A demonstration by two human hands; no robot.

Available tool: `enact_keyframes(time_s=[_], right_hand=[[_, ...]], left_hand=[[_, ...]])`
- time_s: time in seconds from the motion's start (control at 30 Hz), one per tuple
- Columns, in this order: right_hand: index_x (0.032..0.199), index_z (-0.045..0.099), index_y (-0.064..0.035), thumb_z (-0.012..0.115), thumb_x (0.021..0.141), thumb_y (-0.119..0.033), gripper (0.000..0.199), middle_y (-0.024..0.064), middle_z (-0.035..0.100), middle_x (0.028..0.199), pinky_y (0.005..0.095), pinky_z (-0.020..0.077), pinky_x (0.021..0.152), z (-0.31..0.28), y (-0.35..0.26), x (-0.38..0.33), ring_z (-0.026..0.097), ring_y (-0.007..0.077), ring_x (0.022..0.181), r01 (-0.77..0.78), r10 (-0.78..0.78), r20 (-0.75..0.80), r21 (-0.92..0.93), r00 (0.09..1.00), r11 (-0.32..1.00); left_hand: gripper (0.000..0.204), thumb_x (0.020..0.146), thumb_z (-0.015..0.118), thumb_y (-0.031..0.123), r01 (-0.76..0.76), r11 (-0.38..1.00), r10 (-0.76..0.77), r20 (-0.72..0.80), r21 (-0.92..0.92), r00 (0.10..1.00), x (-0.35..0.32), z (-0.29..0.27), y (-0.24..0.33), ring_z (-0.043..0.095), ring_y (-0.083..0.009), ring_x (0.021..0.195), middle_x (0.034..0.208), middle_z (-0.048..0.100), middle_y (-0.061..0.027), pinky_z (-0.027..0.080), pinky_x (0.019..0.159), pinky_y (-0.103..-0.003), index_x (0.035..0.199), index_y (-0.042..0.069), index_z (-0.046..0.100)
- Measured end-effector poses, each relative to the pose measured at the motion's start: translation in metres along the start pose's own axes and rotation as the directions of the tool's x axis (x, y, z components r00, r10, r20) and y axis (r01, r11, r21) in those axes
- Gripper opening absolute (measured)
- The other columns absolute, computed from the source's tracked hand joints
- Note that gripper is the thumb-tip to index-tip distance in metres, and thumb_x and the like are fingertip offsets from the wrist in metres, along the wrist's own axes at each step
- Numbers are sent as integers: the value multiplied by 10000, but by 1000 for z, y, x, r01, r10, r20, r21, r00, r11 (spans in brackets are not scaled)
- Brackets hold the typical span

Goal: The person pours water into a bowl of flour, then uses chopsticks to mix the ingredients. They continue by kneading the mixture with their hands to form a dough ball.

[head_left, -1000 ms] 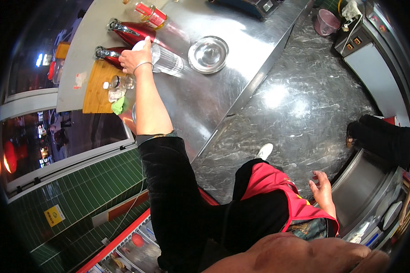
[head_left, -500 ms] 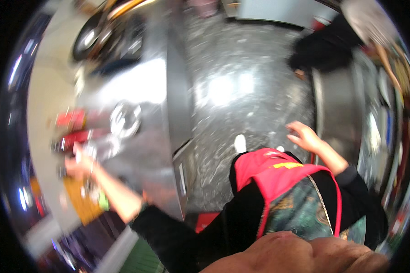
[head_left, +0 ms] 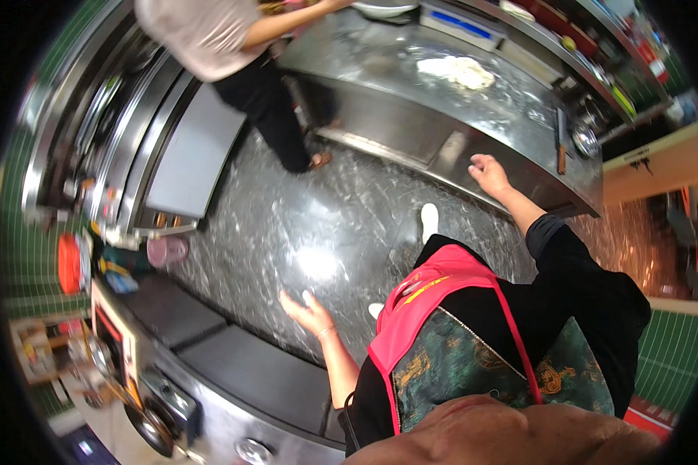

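My left hand (head_left: 309, 314) hangs over the floor with its fingers spread, and nothing is in it. My right hand (head_left: 490, 177) is held out beside the front of a stainless steel worktable (head_left: 380, 77), its fingers loosely bent and no object visible in them. A mound of white dough or flour (head_left: 461, 72) lies on that worktable. Toward its right end are a knife with a wooden handle (head_left: 561, 147) and a shiny metal bowl (head_left: 585, 139). The red apron (head_left: 434, 291) I wear is below my hands.
Another person (head_left: 264, 101) stands at the worktable's far left end, reaching over it. A steel counter (head_left: 225, 438) with a dark wok (head_left: 151, 426) runs along the lower left. A pink bin (head_left: 167, 250) and a steel cabinet (head_left: 190, 155) stand at the left. The grey floor (head_left: 318, 209) looks glossy.
My body and view have turned right, away from the counter with the red items. My left hand has left that counter and now hangs over the floor; my right hand is beside the worktable.
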State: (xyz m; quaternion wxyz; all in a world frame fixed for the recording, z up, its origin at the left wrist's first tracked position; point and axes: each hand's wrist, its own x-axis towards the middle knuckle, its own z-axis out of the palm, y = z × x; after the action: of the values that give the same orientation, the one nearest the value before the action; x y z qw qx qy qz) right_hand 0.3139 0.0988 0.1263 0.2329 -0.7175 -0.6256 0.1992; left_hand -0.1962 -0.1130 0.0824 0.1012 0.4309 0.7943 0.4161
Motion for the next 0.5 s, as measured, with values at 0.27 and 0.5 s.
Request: enact_keyframes(time_s=[0.27,0.5], right_hand=[[1444,336,24,464,979,-422,656,221,355,1487,406,246,1148,-84,204,111,298,354,1402,-384,368,-458,62,809,921],[1345,463,57,428,1006,-388,561,235,473,1388,393,294,1117,-122,320,184,410,360,1322,-358,357,-600,124,716,925]], left_hand=[[652,978,498,308,-424,904,387,322,50,864,109,245,200,225,-410,1424,1521,284,-245,194,1155,-498,1476,-35,255],[668,969,526,314,-681,717,552,475,149,685,172,439,306,223,-397,1430,1528,273,-239,188,1151,-506,1466,-46,262]])
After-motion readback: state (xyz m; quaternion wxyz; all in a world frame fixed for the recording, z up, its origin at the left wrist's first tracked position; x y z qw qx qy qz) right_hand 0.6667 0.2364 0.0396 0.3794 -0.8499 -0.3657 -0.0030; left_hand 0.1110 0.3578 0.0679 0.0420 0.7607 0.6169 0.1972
